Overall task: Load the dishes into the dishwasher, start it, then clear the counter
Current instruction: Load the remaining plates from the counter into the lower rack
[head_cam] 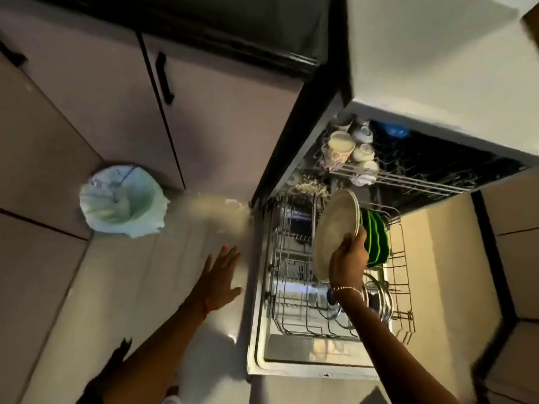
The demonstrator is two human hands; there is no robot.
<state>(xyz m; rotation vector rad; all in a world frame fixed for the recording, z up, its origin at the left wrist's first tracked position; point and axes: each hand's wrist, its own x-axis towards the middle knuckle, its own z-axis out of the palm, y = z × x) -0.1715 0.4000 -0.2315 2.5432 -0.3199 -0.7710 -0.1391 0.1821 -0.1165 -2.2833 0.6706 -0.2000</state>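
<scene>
Dim kitchen, pale floor [140, 287], dishwasher [306, 370] open. The right hand [348, 259] grips a grey plate [335, 228] upright over the lower rack [291, 258], green plates [376, 237] just beyond it. The left hand [220, 279] spreads empty. The plate may clip those or miss its slot.

Dimly lit kitchen corner: pale glossy floor [131, 287], mauve-grey cabinet doors [99, 100] with black bar handles [164, 78], bin [122, 199] lined in light green plastic nearby.
</scene>
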